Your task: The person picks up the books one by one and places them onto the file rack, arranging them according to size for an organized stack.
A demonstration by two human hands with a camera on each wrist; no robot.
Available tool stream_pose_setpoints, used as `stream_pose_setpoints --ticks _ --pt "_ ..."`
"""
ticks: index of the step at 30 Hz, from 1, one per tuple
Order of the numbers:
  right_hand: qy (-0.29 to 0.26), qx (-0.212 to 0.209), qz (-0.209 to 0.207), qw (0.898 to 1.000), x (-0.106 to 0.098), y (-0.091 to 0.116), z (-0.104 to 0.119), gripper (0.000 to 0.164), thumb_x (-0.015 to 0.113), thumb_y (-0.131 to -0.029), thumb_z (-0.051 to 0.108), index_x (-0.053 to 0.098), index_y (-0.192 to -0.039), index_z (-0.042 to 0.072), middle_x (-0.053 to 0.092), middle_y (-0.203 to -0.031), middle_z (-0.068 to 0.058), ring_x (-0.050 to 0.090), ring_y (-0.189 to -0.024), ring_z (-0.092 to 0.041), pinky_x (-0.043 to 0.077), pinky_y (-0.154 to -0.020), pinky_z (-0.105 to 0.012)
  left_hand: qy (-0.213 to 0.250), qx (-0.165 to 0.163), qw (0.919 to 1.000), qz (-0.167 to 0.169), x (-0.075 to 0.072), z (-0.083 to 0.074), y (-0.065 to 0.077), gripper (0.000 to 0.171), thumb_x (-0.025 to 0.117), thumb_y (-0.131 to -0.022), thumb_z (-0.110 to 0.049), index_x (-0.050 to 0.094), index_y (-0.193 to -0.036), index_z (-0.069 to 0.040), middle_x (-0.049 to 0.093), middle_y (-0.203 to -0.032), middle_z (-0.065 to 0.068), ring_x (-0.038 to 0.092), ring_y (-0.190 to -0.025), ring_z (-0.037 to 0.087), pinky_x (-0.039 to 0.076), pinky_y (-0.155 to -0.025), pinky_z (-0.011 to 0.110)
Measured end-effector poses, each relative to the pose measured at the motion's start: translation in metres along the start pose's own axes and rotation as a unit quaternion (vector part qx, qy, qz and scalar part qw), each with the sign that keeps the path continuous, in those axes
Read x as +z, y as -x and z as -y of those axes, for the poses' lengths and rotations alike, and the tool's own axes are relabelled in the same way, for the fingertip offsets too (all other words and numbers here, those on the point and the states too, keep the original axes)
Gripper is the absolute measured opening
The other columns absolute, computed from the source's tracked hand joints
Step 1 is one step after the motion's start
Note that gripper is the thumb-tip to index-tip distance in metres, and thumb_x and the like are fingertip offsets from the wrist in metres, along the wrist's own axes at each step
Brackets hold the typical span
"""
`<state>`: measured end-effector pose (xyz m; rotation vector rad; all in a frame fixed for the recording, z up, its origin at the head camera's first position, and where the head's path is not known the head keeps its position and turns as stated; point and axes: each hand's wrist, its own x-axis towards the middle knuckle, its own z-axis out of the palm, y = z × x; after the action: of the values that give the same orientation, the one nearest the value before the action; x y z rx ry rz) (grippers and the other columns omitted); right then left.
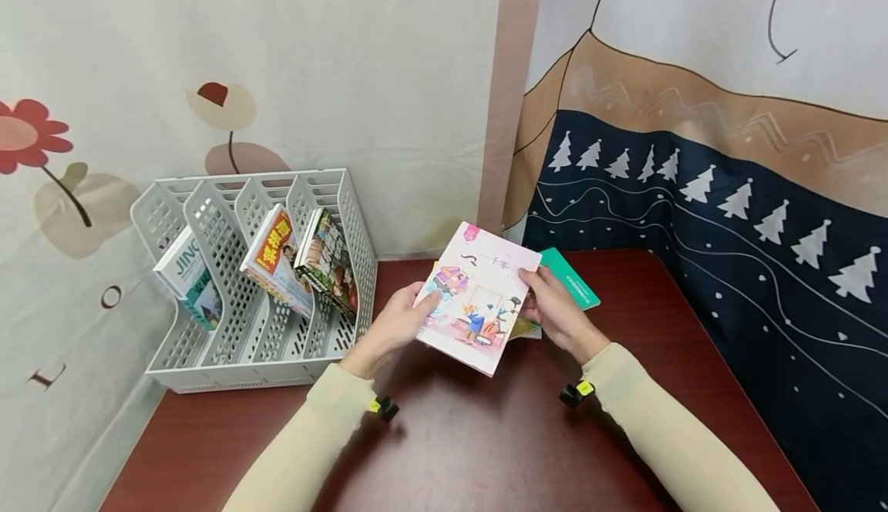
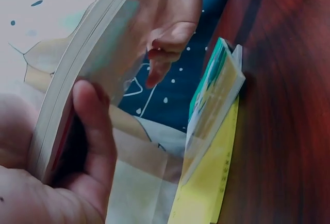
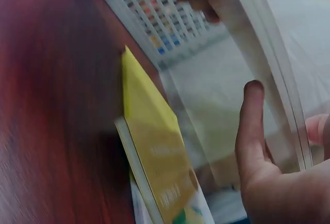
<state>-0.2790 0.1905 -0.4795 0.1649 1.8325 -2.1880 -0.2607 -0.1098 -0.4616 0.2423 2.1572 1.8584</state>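
A pink book [image 1: 479, 296] with cartoon figures on its cover is held up over the table, tilted, between both hands. My left hand [image 1: 397, 318] grips its left edge, thumb on the cover and fingers behind. On the opposite edge, my right hand [image 1: 558, 308] pinches the book, thumb on the front. In the left wrist view the book's page edge [image 2: 85, 69] shows between thumb and fingers. Below and behind it lie more books: a green one [image 1: 570, 279], a yellow one [image 2: 206, 183] and one with a tan cover [image 3: 162, 167], partly hidden in the head view.
A light grey slotted file rack [image 1: 243, 373] stands at the left of the dark red table [image 1: 444, 450]. It holds a teal-and-white book [image 1: 190, 277], a red-and-yellow book [image 1: 277, 254] and a dark illustrated book [image 1: 329, 261]. Printed curtains [image 1: 416, 111] hang behind and at the right.
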Motion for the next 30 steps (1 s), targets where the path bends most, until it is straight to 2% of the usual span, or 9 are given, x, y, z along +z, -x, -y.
stream_pose_setpoints --ticks 6,11,16,20,23,27,30 --pt "0.025 0.022 0.018 0.999 0.025 0.016 -0.002 0.059 0.05 -0.118 0.045 0.036 -0.166 0.015 0.077 -0.131 -0.009 0.082 -0.1 -0.015 0.068 -0.083 -0.03 0.009 0.02 0.997 -0.074 0.014 0.002 0.002 0.03 0.053 -0.117 -0.021 0.059 -0.135 0.002 0.079 -0.095 0.01 0.075 -0.074 0.009 0.061 -0.067 0.026" --pt "0.017 0.034 0.001 0.999 0.047 0.024 -0.007 0.058 0.051 -0.118 0.042 0.034 -0.17 0.025 0.07 -0.146 -0.013 0.078 -0.11 -0.015 0.066 -0.087 -0.029 0.01 0.014 0.9946 -0.102 0.024 0.002 0.002 0.029 0.051 -0.118 -0.024 0.057 -0.134 0.0 0.079 -0.1 0.013 0.074 -0.077 0.008 0.06 -0.071 0.024" --pt "0.013 0.006 -0.037 0.999 0.062 0.025 -0.016 0.055 0.049 -0.119 0.036 0.033 -0.17 0.024 0.066 -0.148 -0.015 0.074 -0.113 -0.014 0.062 -0.091 -0.026 0.016 -0.005 0.9953 -0.096 0.031 0.005 0.004 0.03 0.046 -0.119 -0.025 0.052 -0.137 -0.001 0.079 -0.105 0.015 0.073 -0.08 0.008 0.06 -0.072 0.027" --pt "0.043 -0.03 -0.054 0.997 0.064 0.023 -0.019 0.053 0.047 -0.12 0.034 0.034 -0.17 0.022 0.065 -0.146 -0.016 0.073 -0.113 -0.013 0.059 -0.091 -0.023 0.03 -0.011 0.9956 -0.088 0.032 0.007 0.005 0.03 0.044 -0.12 -0.025 0.049 -0.139 -0.002 0.079 -0.103 0.015 0.074 -0.075 0.01 0.062 -0.068 0.032" --pt "0.057 -0.041 -0.051 0.996 0.063 0.023 -0.018 0.055 0.047 -0.12 0.033 0.031 -0.171 0.022 0.064 -0.146 -0.017 0.072 -0.114 -0.014 0.059 -0.091 -0.022 0.038 -0.011 0.9958 -0.083 0.032 0.008 0.004 0.031 0.043 -0.121 -0.027 0.049 -0.139 -0.003 0.079 -0.101 0.015 0.073 -0.07 0.013 0.065 -0.068 0.043" --pt "0.058 -0.04 -0.043 0.997 0.061 0.021 -0.014 0.058 0.049 -0.12 0.033 0.028 -0.173 0.022 0.064 -0.148 -0.016 0.073 -0.113 -0.014 0.06 -0.091 -0.021 0.041 -0.009 0.9964 -0.073 0.03 0.006 0.004 0.033 0.044 -0.121 -0.029 0.048 -0.142 -0.005 0.078 -0.102 0.016 0.073 -0.067 0.017 0.064 -0.072 0.065" --pt "0.055 -0.037 -0.034 0.997 0.057 0.018 -0.01 0.058 0.05 -0.119 0.033 0.03 -0.172 0.02 0.066 -0.144 -0.017 0.075 -0.106 -0.012 0.062 -0.088 -0.022 0.032 -0.007 0.997 -0.071 0.027 0.003 0.003 0.036 0.045 -0.12 -0.031 0.048 -0.145 -0.005 0.077 -0.105 0.019 0.073 -0.067 0.019 0.064 -0.072 0.068"
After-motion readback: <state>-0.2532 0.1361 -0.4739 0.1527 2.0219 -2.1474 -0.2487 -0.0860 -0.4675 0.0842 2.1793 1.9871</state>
